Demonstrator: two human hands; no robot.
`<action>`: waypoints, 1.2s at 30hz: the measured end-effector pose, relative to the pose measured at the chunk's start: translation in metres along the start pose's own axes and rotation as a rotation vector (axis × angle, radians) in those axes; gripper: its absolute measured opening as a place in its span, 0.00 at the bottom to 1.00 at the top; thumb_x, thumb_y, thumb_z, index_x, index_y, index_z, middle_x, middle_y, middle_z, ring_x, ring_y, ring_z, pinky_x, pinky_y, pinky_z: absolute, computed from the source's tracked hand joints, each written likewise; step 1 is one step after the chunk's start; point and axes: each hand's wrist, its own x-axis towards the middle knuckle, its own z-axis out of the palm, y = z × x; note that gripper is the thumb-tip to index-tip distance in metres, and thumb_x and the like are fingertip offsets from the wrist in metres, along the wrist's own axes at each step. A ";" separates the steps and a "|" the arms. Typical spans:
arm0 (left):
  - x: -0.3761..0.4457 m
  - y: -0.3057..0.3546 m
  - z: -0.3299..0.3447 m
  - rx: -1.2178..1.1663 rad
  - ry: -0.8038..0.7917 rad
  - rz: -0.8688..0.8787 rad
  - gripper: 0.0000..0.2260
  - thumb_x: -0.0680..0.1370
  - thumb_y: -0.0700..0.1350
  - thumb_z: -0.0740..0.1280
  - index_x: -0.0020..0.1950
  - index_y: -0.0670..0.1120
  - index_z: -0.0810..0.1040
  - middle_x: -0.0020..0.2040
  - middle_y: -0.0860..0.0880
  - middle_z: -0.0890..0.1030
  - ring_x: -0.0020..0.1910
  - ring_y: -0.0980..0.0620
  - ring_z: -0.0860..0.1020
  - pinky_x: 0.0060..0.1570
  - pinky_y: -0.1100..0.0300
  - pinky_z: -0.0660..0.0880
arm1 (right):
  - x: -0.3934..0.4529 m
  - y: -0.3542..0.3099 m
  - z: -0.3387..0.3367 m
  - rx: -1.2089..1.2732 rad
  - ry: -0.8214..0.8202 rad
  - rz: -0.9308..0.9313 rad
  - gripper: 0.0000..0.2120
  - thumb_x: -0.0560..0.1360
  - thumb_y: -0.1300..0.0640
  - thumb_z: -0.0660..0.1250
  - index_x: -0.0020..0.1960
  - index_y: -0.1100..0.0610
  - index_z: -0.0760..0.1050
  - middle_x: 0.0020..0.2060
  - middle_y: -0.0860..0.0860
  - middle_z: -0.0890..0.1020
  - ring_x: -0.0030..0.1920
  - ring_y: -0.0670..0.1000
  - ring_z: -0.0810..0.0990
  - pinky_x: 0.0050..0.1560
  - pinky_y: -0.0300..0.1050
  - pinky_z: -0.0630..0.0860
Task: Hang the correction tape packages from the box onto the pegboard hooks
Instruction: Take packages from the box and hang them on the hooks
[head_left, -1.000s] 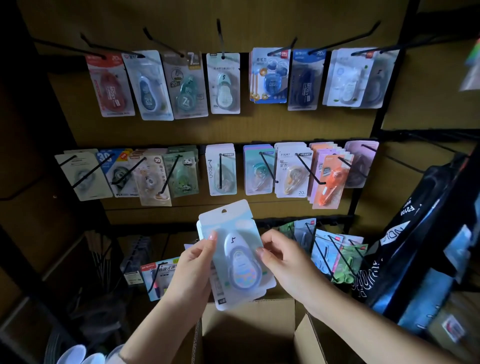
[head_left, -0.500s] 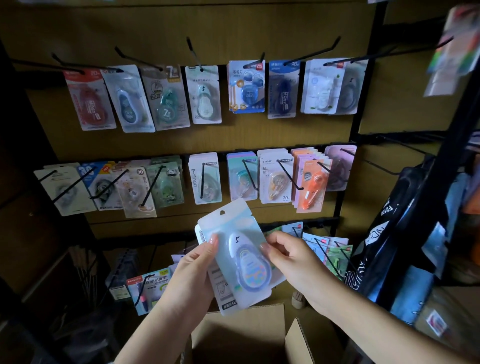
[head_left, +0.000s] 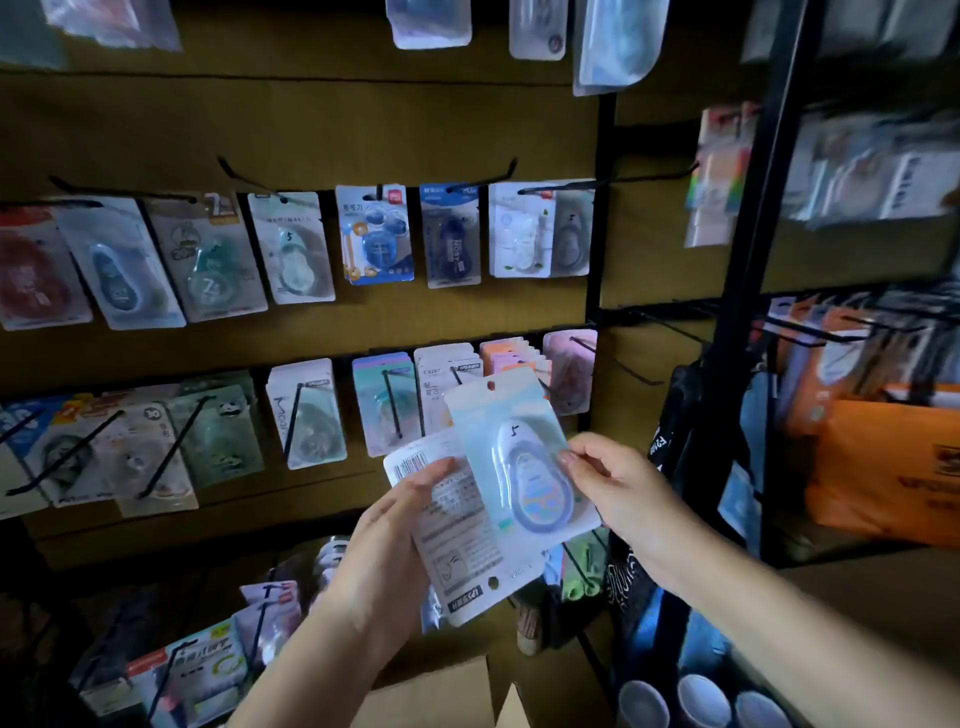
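Our left hand (head_left: 400, 525) grips spare packages (head_left: 457, 545); our right hand (head_left: 608, 483) pinches one correction tape package (head_left: 514, 457), not yet hung on the pegboard (head_left: 363, 124).

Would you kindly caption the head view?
Both hands, left and right, hold tape packages before the pegboard.

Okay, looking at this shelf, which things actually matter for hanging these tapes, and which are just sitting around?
Part of the job:
- front-facing package, pinched by right hand
- back-facing package, held by left hand
- cardboard box
- hooks

Just lying about:
- orange bag
- paper cups
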 end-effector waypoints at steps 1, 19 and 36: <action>0.003 0.003 0.003 0.002 0.001 -0.008 0.13 0.79 0.45 0.59 0.58 0.42 0.79 0.54 0.41 0.82 0.56 0.40 0.78 0.55 0.43 0.73 | 0.003 -0.003 -0.006 -0.008 0.026 0.001 0.10 0.79 0.59 0.60 0.42 0.62 0.74 0.35 0.52 0.73 0.37 0.46 0.68 0.39 0.43 0.61; 0.052 0.099 0.073 0.226 -0.147 0.180 0.10 0.79 0.44 0.61 0.48 0.44 0.81 0.47 0.45 0.84 0.45 0.45 0.82 0.45 0.50 0.80 | 0.053 -0.077 -0.052 0.050 0.183 -0.147 0.10 0.79 0.59 0.59 0.45 0.61 0.76 0.40 0.53 0.77 0.43 0.47 0.72 0.43 0.40 0.65; 0.103 0.101 0.123 0.338 -0.127 0.201 0.10 0.79 0.44 0.61 0.47 0.45 0.82 0.42 0.45 0.85 0.39 0.47 0.83 0.34 0.57 0.79 | 0.088 -0.054 -0.116 -0.050 0.211 -0.174 0.10 0.79 0.58 0.59 0.40 0.60 0.72 0.32 0.49 0.72 0.34 0.43 0.67 0.34 0.35 0.62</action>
